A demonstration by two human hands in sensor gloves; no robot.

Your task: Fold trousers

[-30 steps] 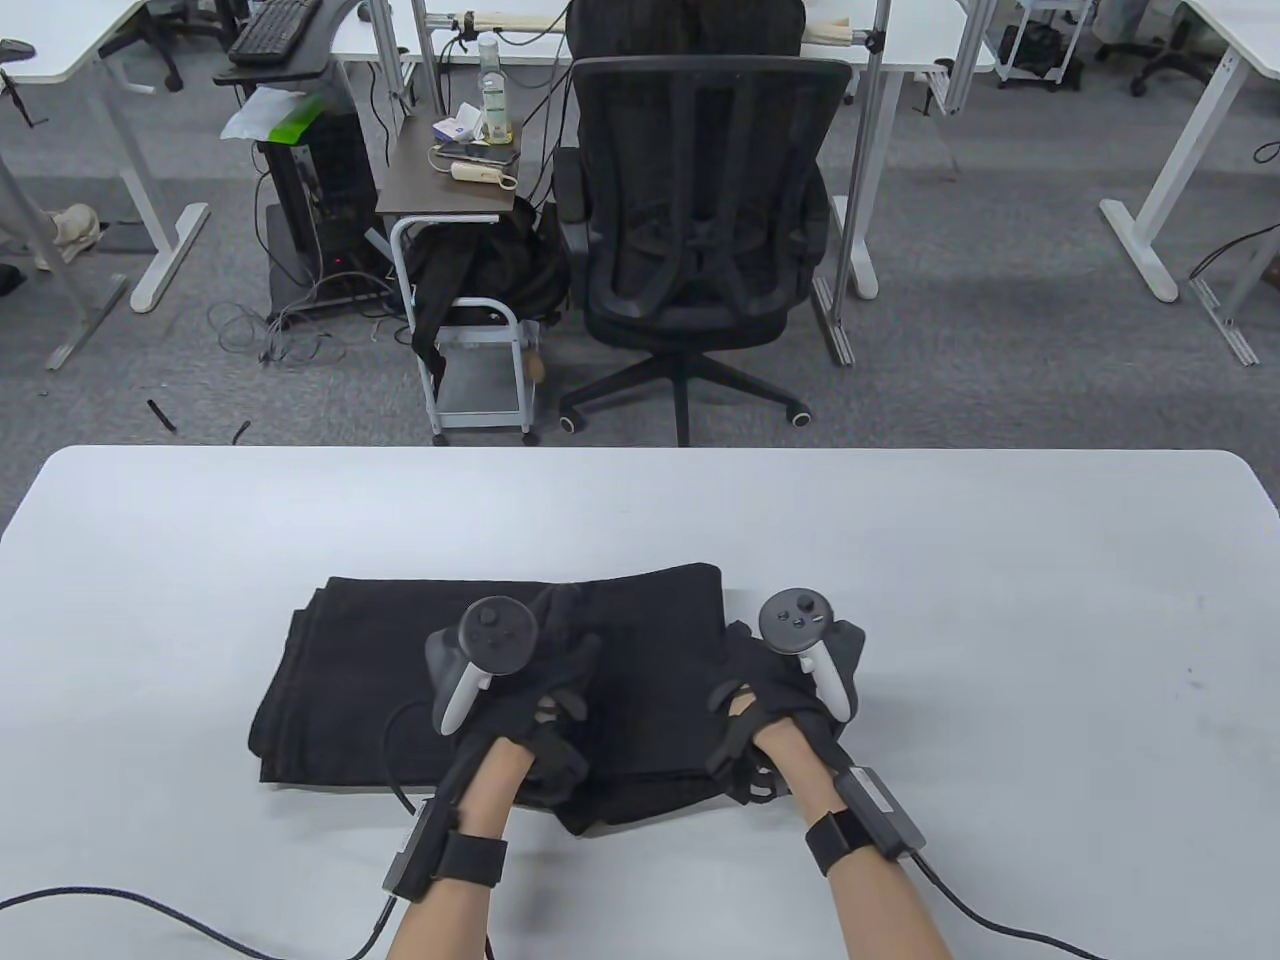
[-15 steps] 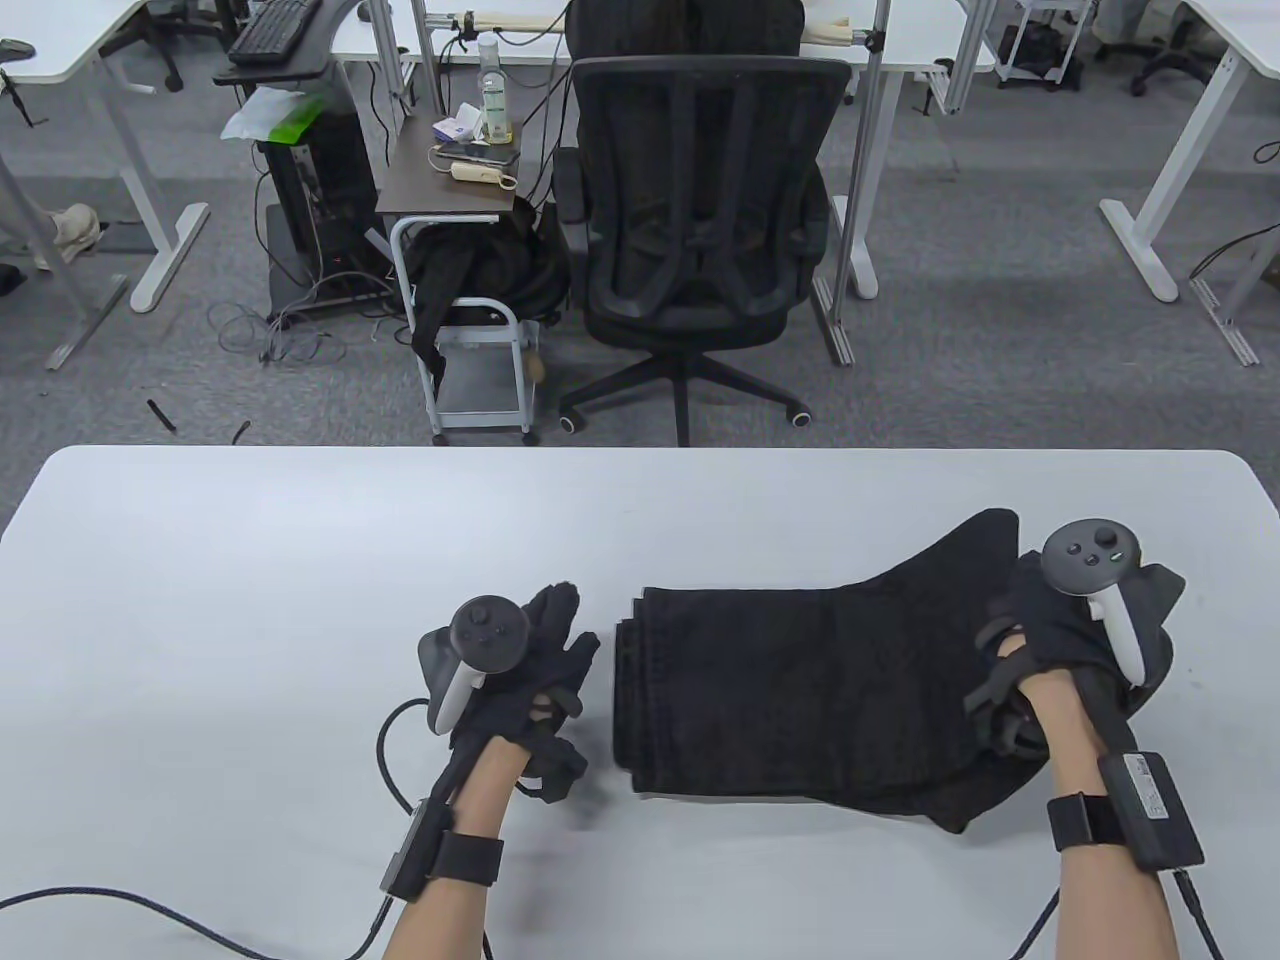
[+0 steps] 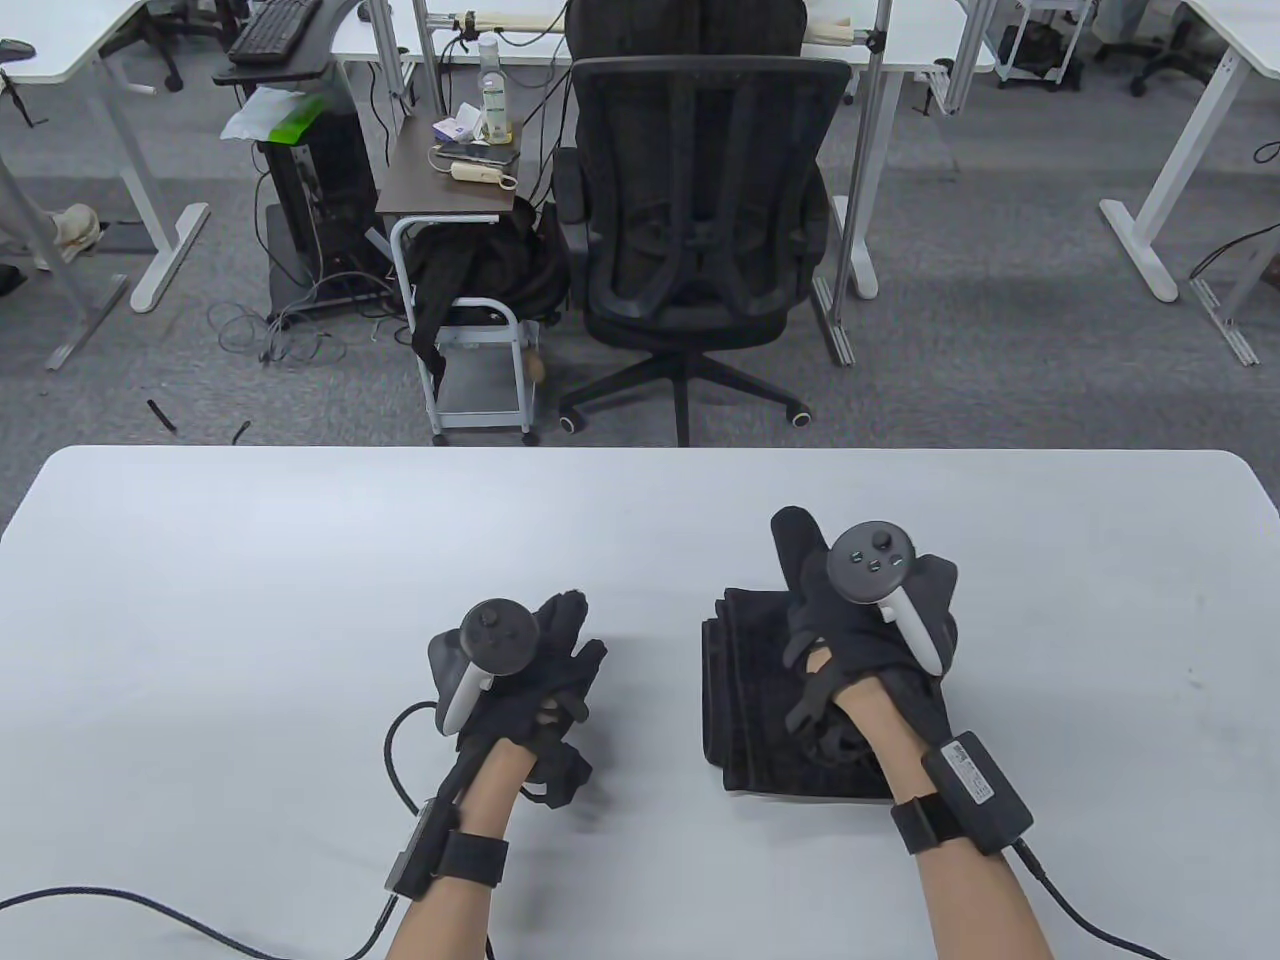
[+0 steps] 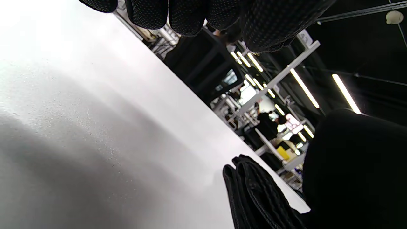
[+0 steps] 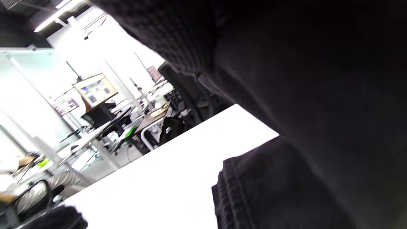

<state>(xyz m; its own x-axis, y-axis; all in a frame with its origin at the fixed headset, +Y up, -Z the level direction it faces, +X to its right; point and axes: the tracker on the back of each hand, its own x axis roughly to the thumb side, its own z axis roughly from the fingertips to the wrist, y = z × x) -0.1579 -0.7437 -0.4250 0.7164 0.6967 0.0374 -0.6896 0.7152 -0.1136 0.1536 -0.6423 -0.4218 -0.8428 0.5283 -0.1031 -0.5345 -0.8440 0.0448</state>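
Note:
The black trousers (image 3: 745, 700) lie folded in a compact stack right of the table's middle. My right hand (image 3: 845, 615) is on top of the stack and grips the trousers' right end, with a flap of fabric (image 3: 795, 540) sticking out past the fingers. My left hand (image 3: 560, 650) rests flat on the bare table to the left of the stack, fingers spread, holding nothing. The stack's folded edge shows in the left wrist view (image 4: 254, 197) and in the right wrist view (image 5: 270, 190). The left fingertips (image 4: 187, 16) hang over the table.
The white table (image 3: 250, 560) stretches wide to both sides and behind the stack. A black office chair (image 3: 700, 200) and a small cart (image 3: 470, 330) stand beyond the far edge. Glove cables (image 3: 150, 905) trail along the near edge.
My right hand pulled the trousers to the right from under my left hand, then carried their right end back left over the stack. The left hand stayed flat in place.

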